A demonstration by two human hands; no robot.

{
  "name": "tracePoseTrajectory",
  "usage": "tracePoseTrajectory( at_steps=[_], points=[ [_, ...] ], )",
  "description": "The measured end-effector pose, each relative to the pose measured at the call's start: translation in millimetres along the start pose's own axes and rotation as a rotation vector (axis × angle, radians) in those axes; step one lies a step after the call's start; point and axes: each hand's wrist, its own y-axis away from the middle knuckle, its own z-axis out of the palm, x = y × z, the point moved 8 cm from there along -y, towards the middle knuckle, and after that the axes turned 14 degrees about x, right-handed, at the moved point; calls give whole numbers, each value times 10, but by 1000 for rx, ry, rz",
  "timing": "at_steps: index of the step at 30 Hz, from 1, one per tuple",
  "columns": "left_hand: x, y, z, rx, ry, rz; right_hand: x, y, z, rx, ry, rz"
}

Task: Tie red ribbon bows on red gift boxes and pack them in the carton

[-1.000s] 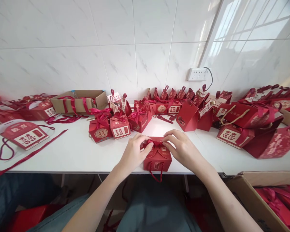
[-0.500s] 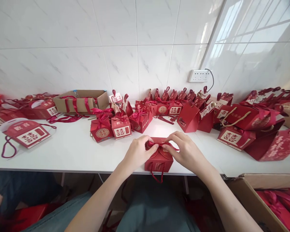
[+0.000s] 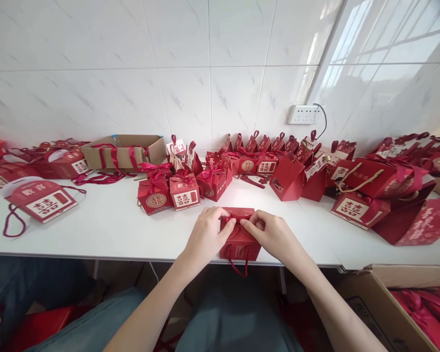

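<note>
A small red gift box (image 3: 239, 246) with a rope handle stands at the table's front edge, the handle hanging over it. My left hand (image 3: 209, 231) pinches the red ribbon on top of the box between thumb and fingers. From the other side my right hand (image 3: 267, 229) is closed on the ribbon too, its thumb near the left thumb at the middle of the lid. Most of the ribbon (image 3: 237, 222) is hidden behind my fingers.
Finished-looking red boxes with bows (image 3: 184, 190) stand behind my left hand. A cardboard tray (image 3: 154, 152) holds ribbons. Stacked gift boxes (image 3: 359, 209) sit at the right. An open carton (image 3: 366, 298) is below right. Another person's leg (image 3: 40, 293) shows lower left.
My right hand has moved left, its fingers curling closer to my left hand over the box top. The ribbon end that stuck out at the right no longer shows.
</note>
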Motion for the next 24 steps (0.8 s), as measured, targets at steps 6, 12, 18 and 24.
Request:
tracePoseTrajectory(
  at_steps=[6,12,18,24],
  points=[
    [-45,32,44,-9,128,-20,93,-26,80,-104,-156,78],
    [-136,29,85,-33,189,-108,121,-44,81,-186,-317,137],
    [-206,55,114,-51,250,-231,114,-25,60,-151,-277,119],
    [-245,44,126,-13,244,-264,81,-8,49,-47,-149,109]
  ],
)
